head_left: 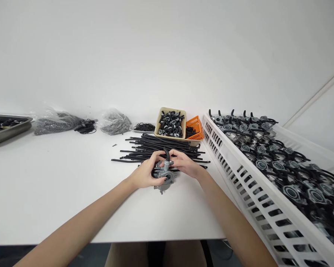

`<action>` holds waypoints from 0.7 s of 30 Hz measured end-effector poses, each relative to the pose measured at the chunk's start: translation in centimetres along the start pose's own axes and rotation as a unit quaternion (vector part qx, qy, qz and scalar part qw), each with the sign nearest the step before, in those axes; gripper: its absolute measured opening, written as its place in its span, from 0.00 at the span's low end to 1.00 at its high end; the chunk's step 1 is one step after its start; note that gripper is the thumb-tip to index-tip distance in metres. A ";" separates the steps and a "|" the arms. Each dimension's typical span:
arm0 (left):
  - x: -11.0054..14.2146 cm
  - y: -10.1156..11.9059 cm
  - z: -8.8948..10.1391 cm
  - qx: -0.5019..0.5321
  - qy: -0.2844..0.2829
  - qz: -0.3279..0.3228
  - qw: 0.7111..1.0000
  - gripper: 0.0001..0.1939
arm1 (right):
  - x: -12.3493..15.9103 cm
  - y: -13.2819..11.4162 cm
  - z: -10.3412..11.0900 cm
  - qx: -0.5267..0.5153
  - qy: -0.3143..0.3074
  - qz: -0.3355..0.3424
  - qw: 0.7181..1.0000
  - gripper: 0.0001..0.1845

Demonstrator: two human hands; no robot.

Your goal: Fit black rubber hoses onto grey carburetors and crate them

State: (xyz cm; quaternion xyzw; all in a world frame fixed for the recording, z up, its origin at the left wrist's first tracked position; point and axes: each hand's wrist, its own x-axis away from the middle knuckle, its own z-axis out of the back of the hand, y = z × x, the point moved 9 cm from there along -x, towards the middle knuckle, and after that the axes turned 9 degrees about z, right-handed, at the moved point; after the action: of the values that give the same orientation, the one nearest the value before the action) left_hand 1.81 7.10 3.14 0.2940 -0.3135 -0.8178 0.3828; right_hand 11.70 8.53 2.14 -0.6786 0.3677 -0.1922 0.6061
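2 hands, left [149, 172] and right [183, 164], fingers curled closed, grip 1 metal carburetor [164, 176] beside 1 orange basket [195, 128].

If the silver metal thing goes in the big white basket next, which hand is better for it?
Probably the right hand. The white basket is on that side, and this hand is already at the metal thing. The left hand would have to cross over.

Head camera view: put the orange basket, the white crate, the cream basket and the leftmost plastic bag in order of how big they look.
1. White crate, though it's also nearest the camera
2. Cream basket and leftmost plastic bag, too alike to rank
3. Orange basket, partly hidden
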 end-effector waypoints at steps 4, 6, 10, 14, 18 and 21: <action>0.0 0.1 0.0 0.015 -0.005 -0.004 1.000 0.40 | -0.1 0.1 0.2 0.029 0.007 0.009 1.000 0.21; 0.0 0.0 0.0 0.022 -0.006 -0.004 1.000 0.41 | -0.2 0.1 0.4 0.045 0.009 0.016 0.999 0.23; -0.1 -0.4 -0.1 0.006 -0.002 0.003 1.000 0.42 | -0.1 -0.2 -0.1 0.051 -0.026 0.023 0.998 0.20; 0.0 -0.3 -0.2 0.011 -0.004 -0.009 1.000 0.42 | 0.0 -0.6 -0.2 0.012 -0.027 0.028 0.999 0.16; 0.0 -0.1 -0.1 0.011 -0.003 -0.008 1.000 0.41 | 0.2 -0.4 0.0 -0.009 -0.007 0.006 1.000 0.14; 0.0 0.0 -0.1 0.010 -0.006 -0.008 1.000 0.41 | 0.3 -0.4 -0.1 0.004 -0.014 -0.004 1.000 0.17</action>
State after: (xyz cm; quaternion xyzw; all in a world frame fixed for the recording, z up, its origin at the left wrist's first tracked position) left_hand 1.82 7.07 3.07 0.2955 -0.3218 -0.8191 0.3716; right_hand 11.93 8.24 2.49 -0.6804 0.3556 -0.1865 0.6130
